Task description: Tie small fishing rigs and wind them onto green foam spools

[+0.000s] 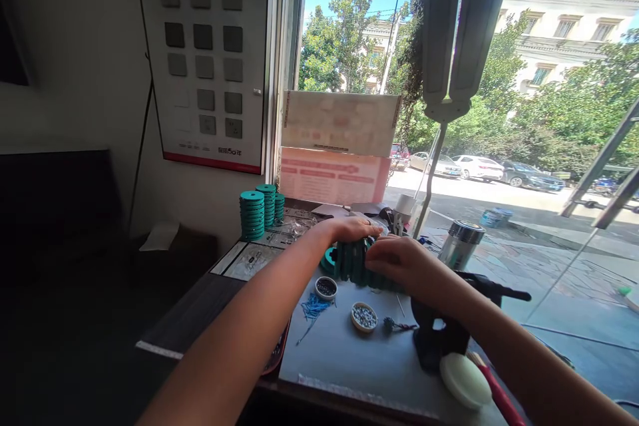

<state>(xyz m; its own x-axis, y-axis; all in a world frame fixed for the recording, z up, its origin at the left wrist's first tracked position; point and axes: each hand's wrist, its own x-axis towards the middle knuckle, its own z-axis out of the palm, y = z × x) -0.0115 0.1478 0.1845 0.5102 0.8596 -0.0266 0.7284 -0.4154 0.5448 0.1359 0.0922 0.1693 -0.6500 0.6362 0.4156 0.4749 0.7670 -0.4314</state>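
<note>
**Teal ridged discs are handled by both hands at the centre of the frame**

A row of teal discs is seen just right of the centre of the frame, low above the grey surface. Its top is partly covered by the left hand, which is stretched across the far side; its right part is overlapped by the right hand, whose fingers are curled against the ridges. Whether either grip is pressed together on the discs cannot be told, since the fingertips are partly hidden.

Below the row, a dish of dark bits is set near some blue strips, and a dish of pale bits is placed farther right. Under the right forearm, a black stand is partly hidden; beside it, at the lower right, a pale oval object and a red-handled brush are laid.

Left of the hands, stacks of teal discs are kept upright. At the upper left, a board of square panels is mounted; at the upper right, parked cars are seen through glass.
</note>
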